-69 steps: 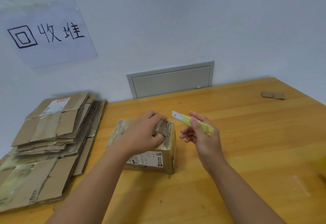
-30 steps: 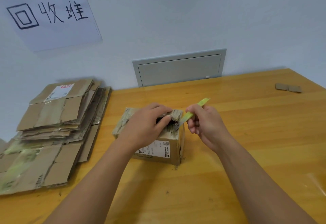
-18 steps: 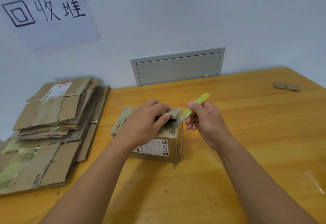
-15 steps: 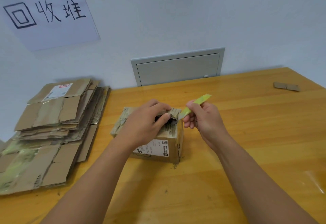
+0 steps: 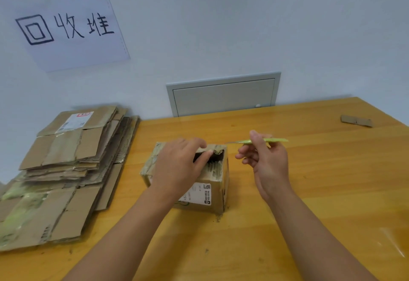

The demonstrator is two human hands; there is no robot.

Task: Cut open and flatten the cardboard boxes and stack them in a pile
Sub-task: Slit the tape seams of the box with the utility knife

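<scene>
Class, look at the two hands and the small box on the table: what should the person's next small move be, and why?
Probably bring the green cutter in the right hand back to the box and cut further. The box stands unflattened, only its top partly open where the left hand grips the flap, and the blade is held clear of the cardboard. The pile of flattened boxes waits at left.

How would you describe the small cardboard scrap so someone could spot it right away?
Start at the wooden table and look to its far right corner near the wall. The cardboard scrap lies flat there, alone. Unlike the cardboard box or the pile of flattened boxes, it is one short strip.
</scene>
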